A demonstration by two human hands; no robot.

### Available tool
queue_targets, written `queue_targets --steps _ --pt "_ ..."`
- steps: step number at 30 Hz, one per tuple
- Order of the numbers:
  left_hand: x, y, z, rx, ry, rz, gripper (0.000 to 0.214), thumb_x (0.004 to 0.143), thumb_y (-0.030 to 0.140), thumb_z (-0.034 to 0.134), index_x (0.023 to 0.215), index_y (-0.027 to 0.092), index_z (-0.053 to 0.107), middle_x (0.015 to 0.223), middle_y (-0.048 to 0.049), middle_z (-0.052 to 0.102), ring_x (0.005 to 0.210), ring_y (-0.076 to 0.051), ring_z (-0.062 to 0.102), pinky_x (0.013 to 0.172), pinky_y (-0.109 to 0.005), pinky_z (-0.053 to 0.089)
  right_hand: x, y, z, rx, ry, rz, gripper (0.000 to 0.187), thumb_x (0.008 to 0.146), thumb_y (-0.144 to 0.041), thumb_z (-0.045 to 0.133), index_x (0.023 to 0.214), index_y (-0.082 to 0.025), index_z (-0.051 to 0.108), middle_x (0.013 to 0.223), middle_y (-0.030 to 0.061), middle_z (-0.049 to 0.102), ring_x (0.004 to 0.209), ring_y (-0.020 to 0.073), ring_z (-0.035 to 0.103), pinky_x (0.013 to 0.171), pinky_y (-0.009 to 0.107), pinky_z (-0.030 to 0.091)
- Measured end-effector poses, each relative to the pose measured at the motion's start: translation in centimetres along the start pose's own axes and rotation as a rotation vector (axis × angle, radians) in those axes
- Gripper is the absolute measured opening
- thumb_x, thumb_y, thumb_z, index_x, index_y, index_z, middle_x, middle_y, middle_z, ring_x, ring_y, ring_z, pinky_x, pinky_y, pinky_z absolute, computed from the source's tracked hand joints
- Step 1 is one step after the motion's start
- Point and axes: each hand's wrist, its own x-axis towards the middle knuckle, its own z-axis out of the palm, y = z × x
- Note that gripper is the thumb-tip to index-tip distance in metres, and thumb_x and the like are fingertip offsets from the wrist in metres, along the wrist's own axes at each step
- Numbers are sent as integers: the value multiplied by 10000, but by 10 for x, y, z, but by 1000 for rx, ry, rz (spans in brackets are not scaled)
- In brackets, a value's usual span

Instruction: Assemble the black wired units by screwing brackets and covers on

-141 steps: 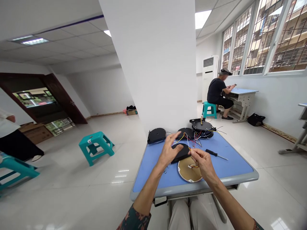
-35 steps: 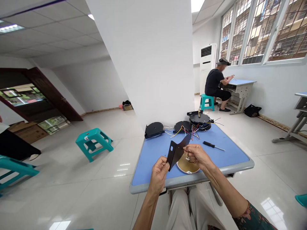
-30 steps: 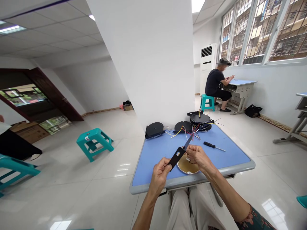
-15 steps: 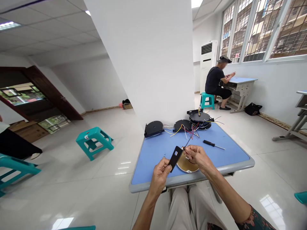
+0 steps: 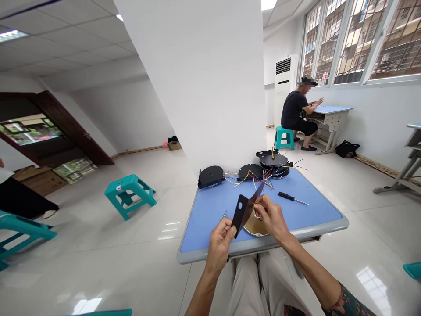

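Note:
My left hand [image 5: 219, 245] pinches the lower corner of a flat black plate [image 5: 245, 209] and holds it raised and tilted over the near edge of the blue table [image 5: 309, 216]. At the plate's right edge, my right hand [image 5: 271, 215] has its fingers closed on thin wires. A round gold disc [image 5: 255, 226] lies on the table beneath both hands, partly hidden by them.
Black round units [image 5: 210, 176] with loose coloured wires [image 5: 255, 178] sit at the table's far edge, a screwdriver [image 5: 292, 198] to the right. A white pillar [image 5: 204, 83] stands behind. Teal stools [image 5: 130, 193] are on the floor. Another person [image 5: 297, 116] sits at a far desk.
I have lifted the black plate off the table and keep turning it in my left hand; it shows a little more of its face now than half a second ago.

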Motion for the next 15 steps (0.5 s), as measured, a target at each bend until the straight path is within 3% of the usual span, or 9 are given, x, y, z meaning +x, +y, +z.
queue_targets --steps 4,9,15 --pt "-1 7 7 -146 43 -71 529 715 654 770 727 201 497 611 70 304 583 -97 269 571 -232 284 -5 -1 2 -164 50 -125 149 971 -367 448 912 -242 504 641 -9 582 548 155 514 603 282 401" --pt "-2 20 12 -277 77 -153 569 632 593 857 725 209 448 601 89 266 551 -77 232 524 -204 250 -8 8 6 -213 116 -239 180 993 -377 428 993 -240 545 646 7 592 558 172 542 609 290 418" --pt "-3 21 14 -343 80 -174 567 600 549 890 725 206 456 593 93 281 546 -71 246 530 -196 271 -12 7 8 -227 118 -236 205 1015 -349 383 915 -241 527 667 9 600 563 151 542 619 273 423"
